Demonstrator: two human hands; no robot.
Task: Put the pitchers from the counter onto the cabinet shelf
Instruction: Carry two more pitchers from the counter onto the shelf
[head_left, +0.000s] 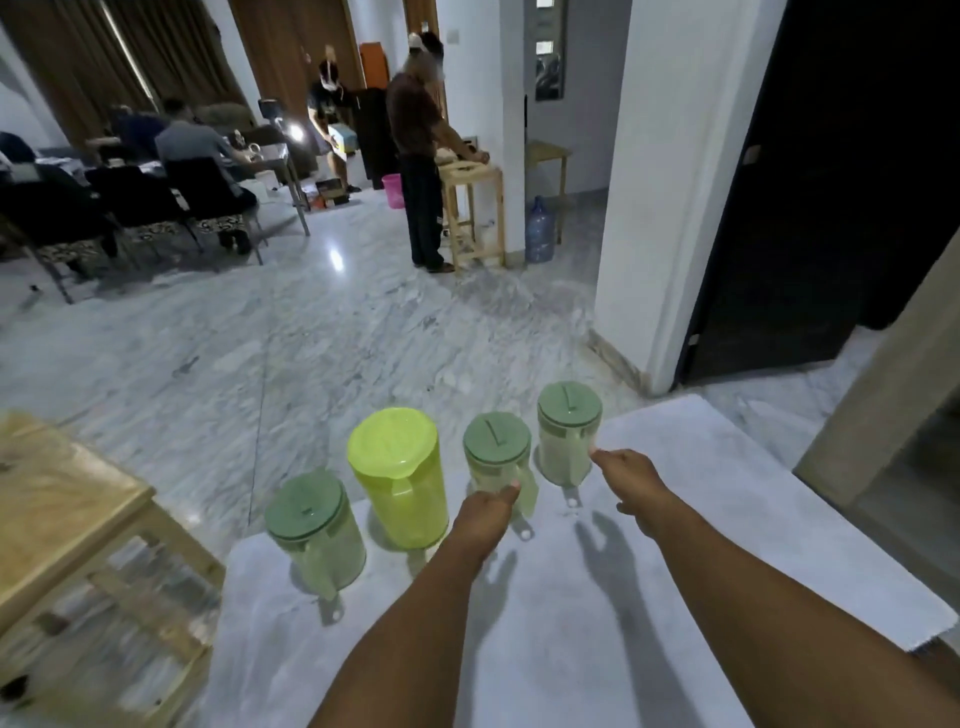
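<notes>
Several lidded plastic pitchers stand in a row along the far edge of the pale counter (675, 519). From the left: a clear one with a green lid (311, 525), a tall yellow-green one (397, 475), then two more clear ones with green lids (498, 457) (569, 431). My left hand (485, 517) reaches the handle of the third pitcher, thumb against it, fingers apart. My right hand (631, 478) is beside the fourth pitcher with its fingertips at the handle. Neither hand has closed on a handle. All pitchers rest on the counter.
A light wooden shelf unit (67, 519) stands low at the left of the counter. A beige cabinet side (883, 410) rises at the right edge. Beyond lie a marble floor (311, 338), a white pillar (670, 208), a dark doorway, and people at tables far back.
</notes>
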